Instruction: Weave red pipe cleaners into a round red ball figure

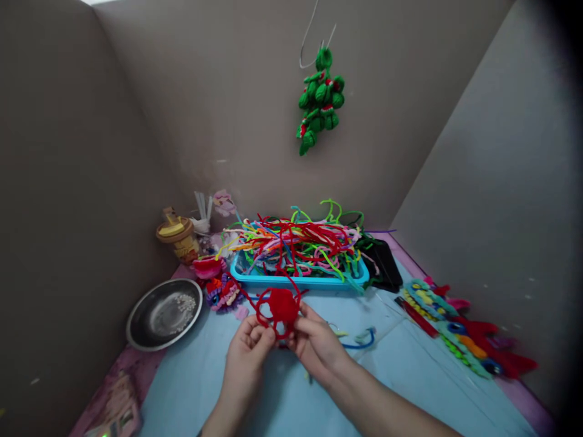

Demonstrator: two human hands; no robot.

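Note:
Between my two hands, above the blue table covering (191, 376), is a red pipe-cleaner piece (283, 305) with a dense round middle and thin loops at its left and lower edges. My left hand (251, 343) pinches the lower left loops between thumb and fingers. On the other side, my right hand (314, 340) grips the right edge of the same piece, with some fingertips hidden behind it. Loose red ends stick out from it at the upper left and top.
Behind my hands stands a blue tray (296, 281) heaped with coloured pipe cleaners (296, 240). A metal bowl (164, 315) with small pale bits sits left, near a brown cup (180, 240). Finished fuzzy pieces (464, 328) lie right. A green bundle (321, 100) hangs from a wire hook.

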